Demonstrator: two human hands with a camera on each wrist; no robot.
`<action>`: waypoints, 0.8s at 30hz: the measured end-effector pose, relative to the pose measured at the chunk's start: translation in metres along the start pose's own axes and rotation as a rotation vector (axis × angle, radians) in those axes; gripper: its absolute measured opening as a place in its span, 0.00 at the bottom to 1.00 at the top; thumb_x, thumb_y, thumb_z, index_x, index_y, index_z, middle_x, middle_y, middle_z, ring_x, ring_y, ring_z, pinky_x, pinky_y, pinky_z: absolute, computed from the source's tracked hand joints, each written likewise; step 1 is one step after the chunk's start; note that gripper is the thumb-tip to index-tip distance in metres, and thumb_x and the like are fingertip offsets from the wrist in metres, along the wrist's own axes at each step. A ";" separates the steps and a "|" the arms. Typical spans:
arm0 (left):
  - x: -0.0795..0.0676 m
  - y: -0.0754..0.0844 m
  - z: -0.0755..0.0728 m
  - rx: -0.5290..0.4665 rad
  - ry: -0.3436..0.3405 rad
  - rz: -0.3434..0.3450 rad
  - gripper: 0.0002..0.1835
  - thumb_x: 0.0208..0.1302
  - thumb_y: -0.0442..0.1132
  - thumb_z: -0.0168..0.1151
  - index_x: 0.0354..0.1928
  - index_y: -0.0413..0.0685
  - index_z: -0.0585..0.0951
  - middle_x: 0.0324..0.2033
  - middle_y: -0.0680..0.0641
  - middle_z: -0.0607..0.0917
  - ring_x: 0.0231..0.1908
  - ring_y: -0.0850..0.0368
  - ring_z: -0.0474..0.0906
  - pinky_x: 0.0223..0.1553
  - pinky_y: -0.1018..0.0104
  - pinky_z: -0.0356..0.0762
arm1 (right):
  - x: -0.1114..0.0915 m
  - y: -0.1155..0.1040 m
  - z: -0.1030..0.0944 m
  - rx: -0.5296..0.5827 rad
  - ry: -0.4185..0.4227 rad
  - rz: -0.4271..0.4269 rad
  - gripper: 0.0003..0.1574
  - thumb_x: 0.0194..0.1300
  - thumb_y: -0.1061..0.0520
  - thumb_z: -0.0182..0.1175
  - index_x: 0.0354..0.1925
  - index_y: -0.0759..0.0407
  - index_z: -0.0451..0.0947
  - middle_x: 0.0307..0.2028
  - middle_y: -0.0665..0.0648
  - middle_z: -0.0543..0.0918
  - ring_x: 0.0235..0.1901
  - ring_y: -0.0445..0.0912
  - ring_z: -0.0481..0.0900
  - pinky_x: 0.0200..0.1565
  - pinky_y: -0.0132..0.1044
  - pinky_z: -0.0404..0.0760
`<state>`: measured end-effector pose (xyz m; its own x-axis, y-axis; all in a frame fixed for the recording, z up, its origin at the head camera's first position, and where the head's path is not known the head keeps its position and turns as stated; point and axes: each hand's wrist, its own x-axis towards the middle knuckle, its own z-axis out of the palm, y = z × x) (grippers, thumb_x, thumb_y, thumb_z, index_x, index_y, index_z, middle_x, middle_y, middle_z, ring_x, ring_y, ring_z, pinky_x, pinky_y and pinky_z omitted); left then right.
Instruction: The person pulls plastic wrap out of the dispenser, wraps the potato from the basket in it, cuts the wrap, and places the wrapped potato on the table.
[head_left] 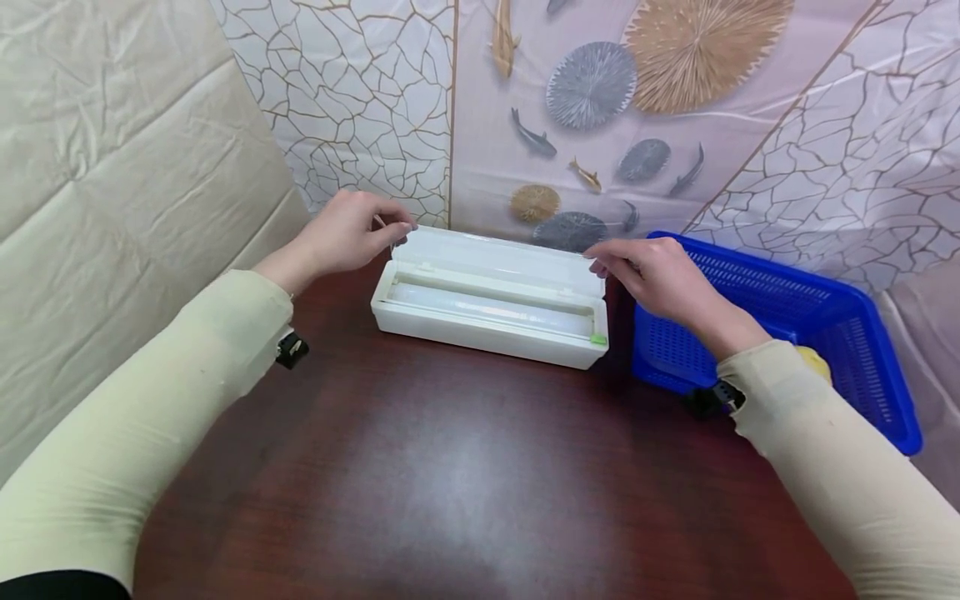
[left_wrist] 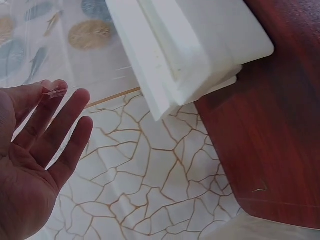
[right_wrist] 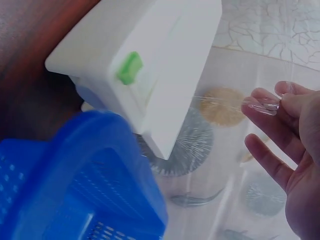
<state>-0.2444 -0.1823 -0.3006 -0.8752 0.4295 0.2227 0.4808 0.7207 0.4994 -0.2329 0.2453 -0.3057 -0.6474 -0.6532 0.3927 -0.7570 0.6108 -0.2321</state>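
Observation:
A long white cling film dispenser point(head_left: 480, 337) sits on the dark table with its lid point(head_left: 495, 250) raised at the back. Inside the dispenser lies a roll of clear film point(head_left: 487, 308). A green slide cutter point(head_left: 597, 339) is at its right front end. Beyond the lid's left corner, my left hand point(head_left: 348, 233) pinches an edge of clear cling film point(left_wrist: 57, 92) between thumb and index finger. My right hand point(head_left: 663, 275) pinches the film's other end, bunched clear plastic point(right_wrist: 265, 107), near the right corner. The film between them is nearly invisible.
A blue plastic basket point(head_left: 862, 308) stands right of the dispenser, under my right forearm, with something yellow point(head_left: 813, 362) in it. Behind the brown table point(head_left: 450, 467) hangs a patterned cloth point(head_left: 360, 100). A beige padded panel point(head_left: 127, 150) rises at the left.

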 end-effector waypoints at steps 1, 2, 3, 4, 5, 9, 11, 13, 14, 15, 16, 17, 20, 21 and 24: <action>0.000 0.001 -0.002 0.002 0.003 0.002 0.11 0.79 0.38 0.60 0.50 0.45 0.91 0.38 0.46 0.92 0.38 0.51 0.89 0.48 0.53 0.81 | 0.001 -0.001 -0.002 -0.001 0.004 -0.002 0.14 0.76 0.70 0.59 0.53 0.64 0.87 0.36 0.58 0.92 0.35 0.54 0.91 0.39 0.56 0.85; 0.001 0.002 -0.004 0.004 0.008 0.004 0.11 0.79 0.38 0.60 0.50 0.45 0.91 0.38 0.46 0.92 0.38 0.51 0.89 0.48 0.53 0.80 | 0.002 -0.001 -0.004 0.001 0.011 -0.006 0.14 0.76 0.70 0.59 0.53 0.65 0.87 0.36 0.58 0.92 0.35 0.54 0.91 0.40 0.55 0.85; 0.001 0.003 -0.006 0.004 0.012 0.005 0.11 0.79 0.38 0.60 0.50 0.45 0.91 0.38 0.46 0.92 0.38 0.50 0.89 0.48 0.54 0.80 | 0.003 -0.002 -0.006 -0.001 0.018 -0.012 0.14 0.76 0.70 0.59 0.53 0.64 0.87 0.36 0.58 0.92 0.35 0.54 0.91 0.39 0.55 0.85; 0.001 0.004 -0.008 0.003 0.015 0.003 0.11 0.79 0.38 0.60 0.50 0.45 0.91 0.38 0.46 0.92 0.38 0.50 0.89 0.47 0.54 0.79 | 0.005 -0.002 -0.008 -0.001 0.028 -0.019 0.14 0.76 0.70 0.60 0.53 0.65 0.88 0.35 0.58 0.92 0.34 0.53 0.91 0.38 0.54 0.85; 0.001 0.006 -0.010 0.004 0.021 0.003 0.12 0.79 0.38 0.60 0.50 0.45 0.91 0.38 0.46 0.92 0.38 0.51 0.88 0.46 0.55 0.78 | 0.006 -0.003 -0.010 -0.001 0.038 -0.029 0.14 0.76 0.70 0.60 0.53 0.65 0.88 0.35 0.58 0.92 0.34 0.53 0.91 0.37 0.53 0.84; 0.003 0.011 -0.019 -0.005 0.042 0.003 0.12 0.79 0.38 0.59 0.50 0.45 0.91 0.38 0.45 0.92 0.36 0.50 0.88 0.44 0.59 0.75 | 0.011 -0.004 -0.019 -0.011 0.084 -0.058 0.13 0.74 0.71 0.61 0.51 0.64 0.89 0.34 0.57 0.92 0.33 0.52 0.91 0.37 0.47 0.82; 0.004 0.013 -0.023 -0.010 0.052 0.004 0.11 0.80 0.38 0.60 0.49 0.45 0.90 0.38 0.45 0.91 0.36 0.50 0.89 0.43 0.61 0.75 | 0.013 -0.004 -0.024 -0.015 0.106 -0.064 0.13 0.73 0.71 0.62 0.50 0.63 0.89 0.34 0.56 0.92 0.35 0.52 0.91 0.40 0.43 0.81; 0.005 0.016 -0.027 -0.018 0.059 0.004 0.11 0.80 0.38 0.60 0.49 0.45 0.90 0.38 0.45 0.91 0.37 0.49 0.89 0.43 0.64 0.76 | 0.015 -0.005 -0.028 -0.014 0.121 -0.072 0.13 0.73 0.71 0.63 0.50 0.63 0.89 0.34 0.56 0.92 0.35 0.52 0.91 0.43 0.38 0.79; 0.005 0.017 -0.029 -0.019 0.065 0.006 0.11 0.80 0.38 0.59 0.49 0.45 0.90 0.38 0.45 0.91 0.37 0.50 0.89 0.42 0.65 0.76 | 0.016 -0.005 -0.031 -0.015 0.124 -0.073 0.13 0.73 0.71 0.63 0.50 0.63 0.89 0.34 0.55 0.92 0.35 0.52 0.91 0.43 0.36 0.78; 0.005 0.019 -0.031 -0.026 0.068 0.001 0.11 0.80 0.38 0.59 0.49 0.46 0.90 0.38 0.45 0.91 0.37 0.50 0.89 0.41 0.67 0.76 | 0.017 -0.006 -0.033 -0.016 0.125 -0.073 0.14 0.73 0.71 0.63 0.50 0.63 0.89 0.34 0.55 0.92 0.35 0.52 0.91 0.44 0.34 0.77; 0.005 0.021 -0.033 -0.028 0.072 -0.001 0.12 0.80 0.38 0.58 0.49 0.46 0.90 0.38 0.46 0.91 0.36 0.52 0.89 0.40 0.68 0.75 | 0.018 -0.006 -0.035 -0.021 0.126 -0.070 0.14 0.73 0.71 0.63 0.51 0.62 0.90 0.34 0.55 0.92 0.35 0.52 0.91 0.43 0.33 0.77; 0.004 0.022 -0.035 -0.027 0.079 0.001 0.12 0.80 0.38 0.58 0.50 0.46 0.90 0.37 0.46 0.91 0.36 0.53 0.89 0.39 0.69 0.75 | 0.018 -0.007 -0.038 -0.025 0.124 -0.064 0.14 0.73 0.71 0.63 0.51 0.62 0.90 0.34 0.55 0.92 0.35 0.52 0.91 0.43 0.31 0.76; 0.004 0.027 -0.041 -0.030 0.097 0.001 0.12 0.81 0.40 0.58 0.50 0.47 0.91 0.37 0.47 0.91 0.34 0.57 0.87 0.35 0.71 0.74 | 0.021 -0.010 -0.046 -0.045 0.121 -0.043 0.14 0.73 0.70 0.64 0.52 0.61 0.90 0.33 0.55 0.92 0.36 0.52 0.91 0.43 0.29 0.75; 0.005 0.030 -0.043 -0.034 0.103 0.002 0.12 0.81 0.41 0.59 0.50 0.48 0.91 0.37 0.48 0.91 0.34 0.58 0.87 0.34 0.72 0.74 | 0.022 -0.011 -0.048 -0.052 0.121 -0.037 0.14 0.73 0.69 0.63 0.52 0.60 0.90 0.33 0.55 0.92 0.36 0.52 0.91 0.45 0.27 0.75; 0.005 0.034 -0.048 -0.052 0.125 0.005 0.12 0.81 0.41 0.60 0.51 0.47 0.91 0.38 0.46 0.91 0.33 0.60 0.85 0.35 0.73 0.75 | 0.024 -0.013 -0.055 -0.069 0.134 -0.032 0.14 0.74 0.69 0.63 0.52 0.61 0.90 0.34 0.56 0.93 0.37 0.54 0.90 0.47 0.23 0.72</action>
<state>-0.2354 -0.1820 -0.2419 -0.8744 0.3590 0.3265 0.4843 0.6880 0.5404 -0.2339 0.2460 -0.2441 -0.6021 -0.6101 0.5150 -0.7662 0.6228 -0.1580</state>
